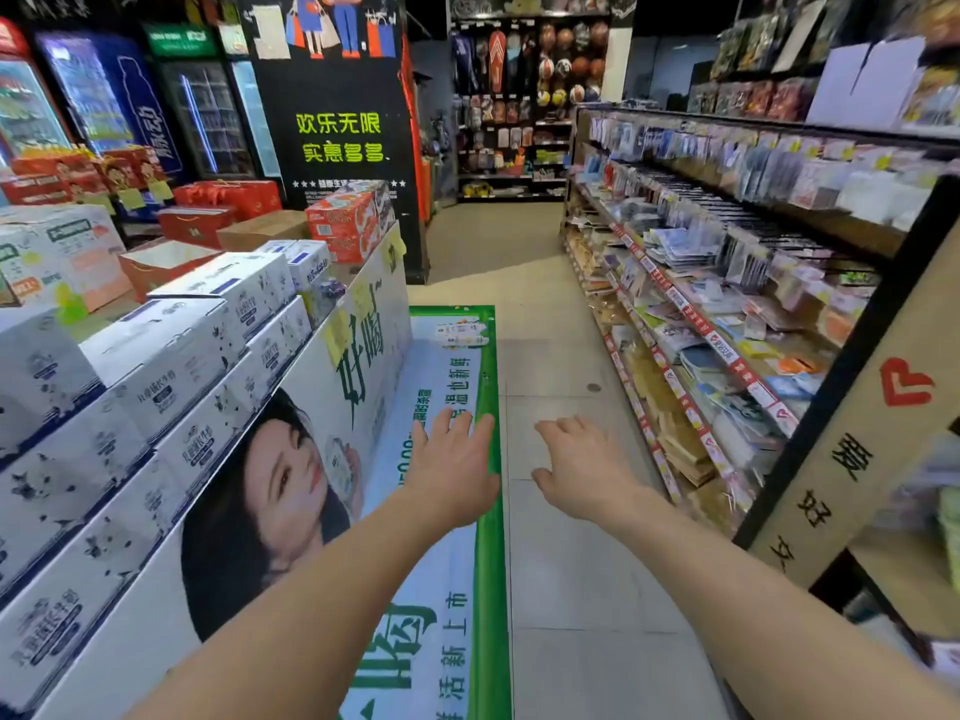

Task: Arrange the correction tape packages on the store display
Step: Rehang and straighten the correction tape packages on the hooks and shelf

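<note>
The long shelving unit point(727, 283) on the right runs off the frame's right edge, and motion blur smears its near end. Its upper tiers carry rows of small hanging packets point(769, 163) in clear plastic, and flat stationery lies heaped on the lower boards. The correction tape packages cannot be picked out among these; the labels are too small and soft to read. A brown board end panel point(883, 433) with a red heart and dark characters hides whatever sits behind it.

On the left, a stepped display of white cartons point(156, 356) is cut by the left edge. Its glossy printed side panel point(322, 407) slopes down to a banner point(488, 511) with a green border that lies flat on the ground.

Between the banner and the shelf foot runs a strip of pale tiled floor point(561, 563). It widens toward a black pillar sign point(337, 122) with green characters and a far rack of balls point(566, 59), both dim. Drink coolers point(208, 116) glow behind red gift boxes point(228, 200).

Both bare forearms reach forward from the bottom edge. The left hand point(452, 470) is held flat, palm down, with its fingers straight and slightly spread above the banner's green border, and it holds nothing. The right hand point(582, 470) hangs over the tiles just beside it, apart from it. Its fingers droop loosely, the thumb sticks out, and it too holds nothing.
</note>
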